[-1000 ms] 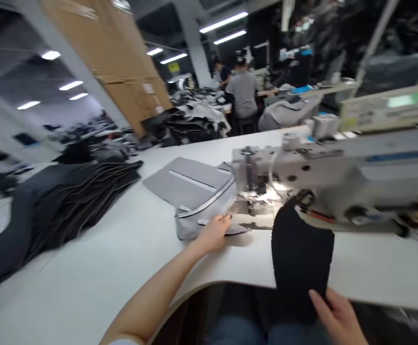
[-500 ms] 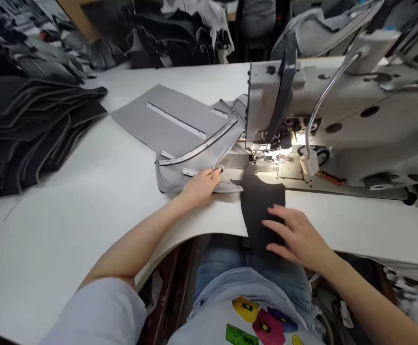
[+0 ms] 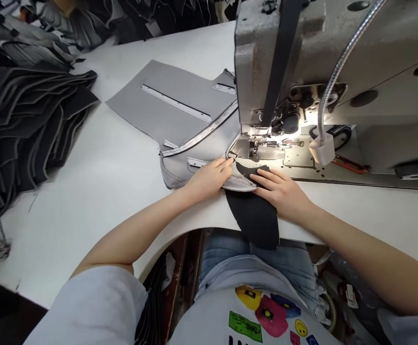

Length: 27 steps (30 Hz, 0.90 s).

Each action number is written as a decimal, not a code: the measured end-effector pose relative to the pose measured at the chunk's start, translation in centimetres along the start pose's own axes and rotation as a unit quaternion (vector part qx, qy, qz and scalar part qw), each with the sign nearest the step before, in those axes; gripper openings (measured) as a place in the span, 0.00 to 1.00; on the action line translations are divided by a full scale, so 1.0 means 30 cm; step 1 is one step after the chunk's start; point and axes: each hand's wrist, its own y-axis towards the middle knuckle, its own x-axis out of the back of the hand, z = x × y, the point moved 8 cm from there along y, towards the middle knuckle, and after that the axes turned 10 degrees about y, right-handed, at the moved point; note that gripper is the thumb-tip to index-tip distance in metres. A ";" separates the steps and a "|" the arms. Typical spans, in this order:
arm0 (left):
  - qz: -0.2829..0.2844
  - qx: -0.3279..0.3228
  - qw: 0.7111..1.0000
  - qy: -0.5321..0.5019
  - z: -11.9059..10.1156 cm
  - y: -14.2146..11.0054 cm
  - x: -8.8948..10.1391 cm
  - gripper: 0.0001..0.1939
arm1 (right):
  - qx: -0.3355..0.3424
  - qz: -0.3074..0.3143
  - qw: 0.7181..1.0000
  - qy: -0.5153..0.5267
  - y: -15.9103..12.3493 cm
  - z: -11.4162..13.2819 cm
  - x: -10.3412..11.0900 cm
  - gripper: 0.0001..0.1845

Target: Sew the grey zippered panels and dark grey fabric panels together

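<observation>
A grey padded panel (image 3: 169,105) with silver trim strips lies on the white table, its near corner running toward the sewing machine (image 3: 284,62). My left hand (image 3: 209,179) rests on that corner, fingers gripping the panel's edge close to the presser foot (image 3: 255,149). My right hand (image 3: 278,189) lies flat over a black fabric piece (image 3: 254,218), pressing it against a grey flap of the panel. The black piece's upper end tucks toward the needle plate, partly hidden under my fingers and the flap.
A stack of dark cut pieces (image 3: 25,129) lies on the white table (image 3: 122,177) at the left. A gooseneck lamp (image 3: 321,143) lights the needle area. My lap and printed shirt show below the table's curved cut-out.
My view has tilted down and closer to the machine. My right hand has moved up onto the black piece, which now sits against the grey flap near the presser foot.
</observation>
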 end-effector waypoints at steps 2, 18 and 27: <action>0.017 0.006 1.000 0.016 0.010 0.009 0.006 0.20 | 0.013 -0.007 1.000 -0.011 0.001 -0.028 0.005 0.20; 0.036 -0.100 0.992 0.065 -0.013 0.130 0.070 0.23 | 0.053 0.027 0.996 0.063 -0.090 -0.165 0.071 0.24; 0.039 -0.082 0.994 0.061 -0.036 0.127 0.060 0.26 | 0.025 -0.032 0.999 -0.014 -0.099 -0.122 0.082 0.22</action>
